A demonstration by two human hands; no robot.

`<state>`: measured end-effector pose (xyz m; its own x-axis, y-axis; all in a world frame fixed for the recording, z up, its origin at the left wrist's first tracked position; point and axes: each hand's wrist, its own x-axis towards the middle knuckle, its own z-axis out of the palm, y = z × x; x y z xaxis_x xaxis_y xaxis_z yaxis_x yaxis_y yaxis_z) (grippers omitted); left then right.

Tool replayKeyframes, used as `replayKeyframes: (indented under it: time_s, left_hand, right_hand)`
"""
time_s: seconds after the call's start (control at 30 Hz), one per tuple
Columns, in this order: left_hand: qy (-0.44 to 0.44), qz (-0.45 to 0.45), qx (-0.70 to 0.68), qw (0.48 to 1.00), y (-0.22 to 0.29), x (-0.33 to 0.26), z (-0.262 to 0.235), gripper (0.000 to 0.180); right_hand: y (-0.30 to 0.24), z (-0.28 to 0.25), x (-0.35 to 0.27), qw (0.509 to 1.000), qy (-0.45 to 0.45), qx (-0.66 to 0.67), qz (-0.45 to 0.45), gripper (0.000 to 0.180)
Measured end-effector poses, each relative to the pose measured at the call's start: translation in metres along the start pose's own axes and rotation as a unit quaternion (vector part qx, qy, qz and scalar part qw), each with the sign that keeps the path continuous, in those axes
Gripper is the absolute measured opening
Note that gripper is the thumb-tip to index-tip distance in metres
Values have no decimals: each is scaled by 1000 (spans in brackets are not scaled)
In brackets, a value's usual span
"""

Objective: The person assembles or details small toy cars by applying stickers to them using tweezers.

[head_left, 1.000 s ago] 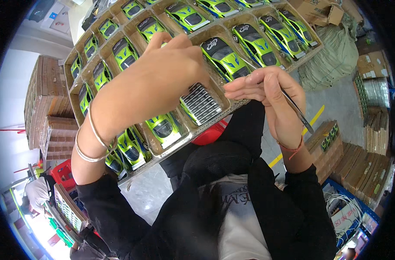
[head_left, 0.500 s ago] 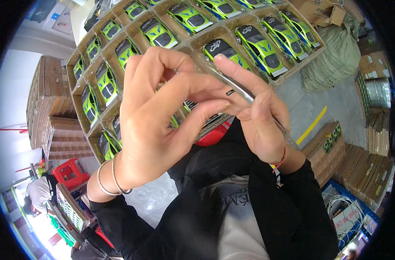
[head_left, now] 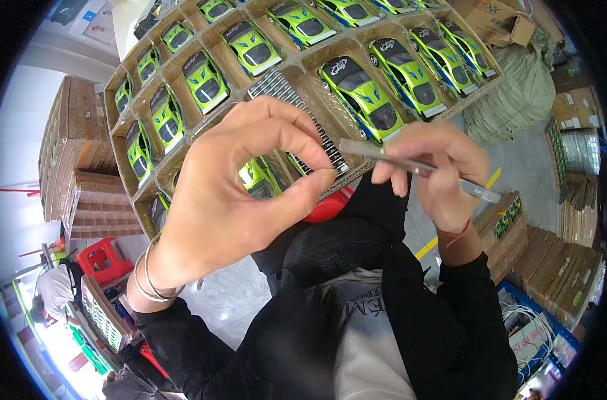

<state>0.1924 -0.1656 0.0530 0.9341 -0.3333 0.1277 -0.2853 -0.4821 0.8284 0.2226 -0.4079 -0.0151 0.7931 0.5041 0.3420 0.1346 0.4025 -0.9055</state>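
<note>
My left hand (head_left: 230,180) is pinched, thumb and forefinger tips meeting at the lower end of a black-and-silver striped strip (head_left: 280,90). Whether anything small is between those tips, I cannot make out. In my right hand (head_left: 443,173) is a slim grey metal tool (head_left: 477,191), held slantwise, its blurred pale end pointing at the strip. Both hands are above a cardboard tray (head_left: 117,193) of green toy cars. One toy car (head_left: 363,97) lies just beyond the tool; another toy car (head_left: 260,177) shows through the ring of my left fingers.
Stacked cartons (head_left: 77,147) stand at the left, near a red stool (head_left: 103,260). A pale sack (head_left: 517,100) and an open carton (head_left: 497,23) are at the far right. Flattened cardboard (head_left: 550,267) and a blue crate (head_left: 550,347) with cables stand at the lower right. Another person (head_left: 53,290) is at the lower left.
My hands have come apart; the right one has moved right, turning the tool flatter. My left hand has lowered slightly, uncovering the striped strip and more of the cars.
</note>
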Motion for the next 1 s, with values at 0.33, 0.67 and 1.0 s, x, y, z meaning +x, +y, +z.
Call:
replayKeyframes:
  time_s: [0.33,0.67,1.0]
  left_hand:
    - [-87,-56,-25,994,2,-1,-4,10]
    - [-106,-78,-6,991,4,-2,-3,11]
    - [-99,-52,-22,994,1,-1,-3,13]
  right_hand:
    - [-13,-4,6,975,-90,-185,-84,16]
    - [-14,-2,5,974,-105,-195,-47,11]
    - [-15,-1,6,977,-96,-189,-16,10]
